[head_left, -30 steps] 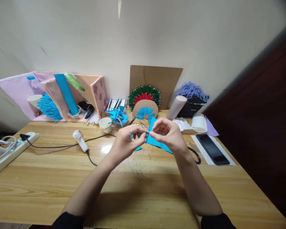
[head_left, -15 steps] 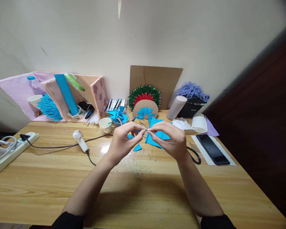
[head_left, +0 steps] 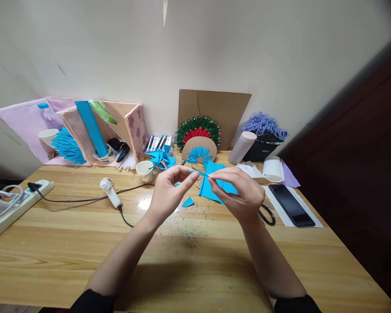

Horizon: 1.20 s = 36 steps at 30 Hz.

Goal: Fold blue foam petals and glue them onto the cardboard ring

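The wooden table (head_left: 84, 243) carries the work. A blue paper sheet (head_left: 215, 184) lies on it, with scissors (head_left: 267, 215) just to its right and a small blue scrap (head_left: 188, 202) just to its left. Above the sheet, the right hand (head_left: 244, 195) and left hand (head_left: 169, 191) each pinch one end of a thin blue paper strip (head_left: 200, 173), fingertips closed on it. Judged advice: keep both pinches firm and tension even, so the strip creases cleanly without tearing.

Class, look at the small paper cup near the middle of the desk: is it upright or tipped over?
Upright. The paper cup stands on its base on the desk, its round open rim facing up.
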Tool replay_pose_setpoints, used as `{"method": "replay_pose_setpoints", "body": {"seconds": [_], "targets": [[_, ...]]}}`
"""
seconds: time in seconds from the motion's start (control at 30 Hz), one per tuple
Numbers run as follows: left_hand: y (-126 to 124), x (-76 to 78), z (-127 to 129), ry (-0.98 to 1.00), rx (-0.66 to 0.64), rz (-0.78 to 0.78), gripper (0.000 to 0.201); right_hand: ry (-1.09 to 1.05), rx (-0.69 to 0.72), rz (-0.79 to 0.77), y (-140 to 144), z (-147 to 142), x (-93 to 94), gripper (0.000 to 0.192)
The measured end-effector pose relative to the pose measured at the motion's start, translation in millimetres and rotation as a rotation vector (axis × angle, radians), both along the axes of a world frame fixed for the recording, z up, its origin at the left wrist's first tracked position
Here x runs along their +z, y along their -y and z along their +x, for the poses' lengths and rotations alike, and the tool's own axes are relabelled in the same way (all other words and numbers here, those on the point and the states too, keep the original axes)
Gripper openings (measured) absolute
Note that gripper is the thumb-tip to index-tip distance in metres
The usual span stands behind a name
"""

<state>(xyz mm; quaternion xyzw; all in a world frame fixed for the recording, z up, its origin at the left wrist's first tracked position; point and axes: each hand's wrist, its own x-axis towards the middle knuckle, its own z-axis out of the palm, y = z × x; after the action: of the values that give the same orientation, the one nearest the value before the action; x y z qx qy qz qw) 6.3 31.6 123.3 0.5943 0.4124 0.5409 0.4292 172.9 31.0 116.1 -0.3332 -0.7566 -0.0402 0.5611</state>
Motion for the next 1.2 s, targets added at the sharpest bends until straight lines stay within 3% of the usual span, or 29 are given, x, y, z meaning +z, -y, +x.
{"method": "replay_pose_setpoints", "body": {"seconds": [0.13, 0.37, 0.53, 0.97, 1.2], "targets": [[-1, -0.6, -1, 0.002, 0.009, -0.022, 0.023, -0.005, 0.049, -0.114, 1, -3, 1.2, 0.019], [-1, -1.1, -5, -0.201, 0.024, 0.071, 0.021, -0.185, 0.202, -0.570, -4, -5, 1.9, 0.013], [-1, -0.5, -4, -0.310, 0.044, 0.141, 0.020, -0.322, 0.261, -0.773, -11, -4, -5.6, 0.014], [-1, -1.5, -3, -0.233, -0.003, 0.099, 0.018, -0.443, 0.233, -0.778, -13, -4, -1.4, 0.016], [-3, -6.4, -1, -0.124, 0.014, 0.071, 0.019, -0.393, 0.273, -0.842, -12, -4, -2.9, 0.017]]}}
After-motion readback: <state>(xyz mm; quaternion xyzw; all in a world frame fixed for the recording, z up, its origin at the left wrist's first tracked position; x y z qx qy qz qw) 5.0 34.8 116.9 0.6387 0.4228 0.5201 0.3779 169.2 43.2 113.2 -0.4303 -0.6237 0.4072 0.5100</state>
